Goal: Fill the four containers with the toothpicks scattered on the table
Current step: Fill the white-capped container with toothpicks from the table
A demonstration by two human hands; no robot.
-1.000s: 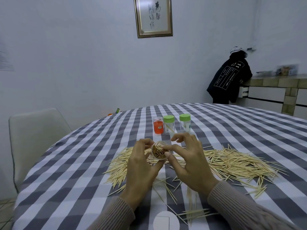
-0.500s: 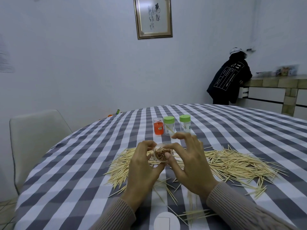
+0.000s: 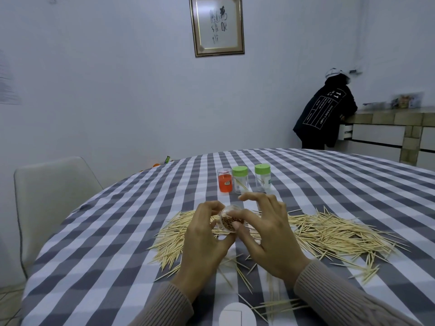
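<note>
A small clear container (image 3: 229, 219) packed with toothpicks is tilted with its open mouth toward me. My left hand (image 3: 203, 238) grips its side. My right hand (image 3: 268, 234) pinches its rim with thumb and forefinger, the other fingers raised. Beneath and beside both hands a wide heap of loose toothpicks (image 3: 329, 234) lies on the checked tablecloth. Further back stand an orange container (image 3: 224, 183) without a lid and two clear containers with green lids (image 3: 240, 180), (image 3: 262, 177), each with a few toothpicks inside.
A round white lid (image 3: 237, 316) lies at the table's near edge, with stray toothpicks (image 3: 280, 304) around it. A pale chair (image 3: 54, 196) stands at the left. A person in a black jacket (image 3: 326, 118) leans on a counter at the back right.
The container in my hands has tipped a little and my right-hand fingers have shifted on its rim. Everything else on the table stays where it was.
</note>
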